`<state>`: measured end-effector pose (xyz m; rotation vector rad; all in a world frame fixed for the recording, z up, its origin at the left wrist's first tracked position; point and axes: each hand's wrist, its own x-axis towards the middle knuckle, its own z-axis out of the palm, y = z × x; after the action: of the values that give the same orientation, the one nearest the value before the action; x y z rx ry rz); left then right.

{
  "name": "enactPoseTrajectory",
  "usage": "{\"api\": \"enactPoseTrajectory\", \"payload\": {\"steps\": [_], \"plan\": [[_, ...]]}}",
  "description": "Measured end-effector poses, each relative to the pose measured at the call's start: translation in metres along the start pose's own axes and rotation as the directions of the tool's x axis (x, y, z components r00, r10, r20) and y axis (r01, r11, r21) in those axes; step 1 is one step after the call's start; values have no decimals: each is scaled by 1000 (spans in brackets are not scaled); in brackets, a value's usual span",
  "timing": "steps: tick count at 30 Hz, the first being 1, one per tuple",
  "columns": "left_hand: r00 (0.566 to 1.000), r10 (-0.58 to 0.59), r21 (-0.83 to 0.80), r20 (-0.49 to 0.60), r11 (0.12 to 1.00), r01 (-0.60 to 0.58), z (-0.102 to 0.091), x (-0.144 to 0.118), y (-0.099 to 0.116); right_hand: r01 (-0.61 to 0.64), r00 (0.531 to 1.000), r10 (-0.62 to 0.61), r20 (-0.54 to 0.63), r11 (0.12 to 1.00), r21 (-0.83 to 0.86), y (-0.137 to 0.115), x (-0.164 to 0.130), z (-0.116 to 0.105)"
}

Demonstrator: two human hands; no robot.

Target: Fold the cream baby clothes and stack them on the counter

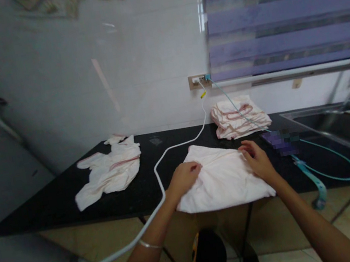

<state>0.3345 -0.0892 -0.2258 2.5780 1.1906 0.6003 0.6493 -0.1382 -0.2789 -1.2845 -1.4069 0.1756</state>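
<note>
A white cloth (223,185) lies on the black counter in front of me, wrinkled on top, its near edge at the counter's front. My left hand (185,178) is on its left side, fingers curled together and closed on the fabric, with creases running out from them. At the right side, my right hand (257,159) has bent fingers gripping the cloth near its far right corner. The fingertips of both hands are partly hidden. Behind the cloth, to the right, sits a stack of folded white cloths (239,119) with reddish edging.
Crumpled white cloths (114,171) lie on the counter (56,206) at left. A white cable (157,170) runs from the wall outlet (199,81) past my left arm. At right are a purple phone-like object (280,143), a teal strap (312,179) and a sink (329,122).
</note>
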Motion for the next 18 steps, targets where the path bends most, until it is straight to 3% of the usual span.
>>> {"api": "enactPoseTrajectory", "payload": {"steps": [2, 5, 9, 14, 18], "plan": [[993, 117, -120, 22, 986, -113, -13, -2, -25, 21, 999, -21, 33, 1000, -6, -4, -4, -7], [963, 268, -113, -12, 957, -268, -33, -15, -66, 61, 994, -53, 99, 995, -79, -9, -14, -24], [945, 316, -46, 80, 949, -313, -53, -47, -107, 144, 970, -103, 220, 973, -179, -6, -33, -51], [923, 359, -45, 138, 933, -356, -62, -70, -118, 194, 913, -107, 394, 963, -187, 6, -49, -75], [927, 356, -31, 119, 935, -355, -58, -57, -112, 227, 858, -113, 500, 958, -172, 8, -47, -85]]}}
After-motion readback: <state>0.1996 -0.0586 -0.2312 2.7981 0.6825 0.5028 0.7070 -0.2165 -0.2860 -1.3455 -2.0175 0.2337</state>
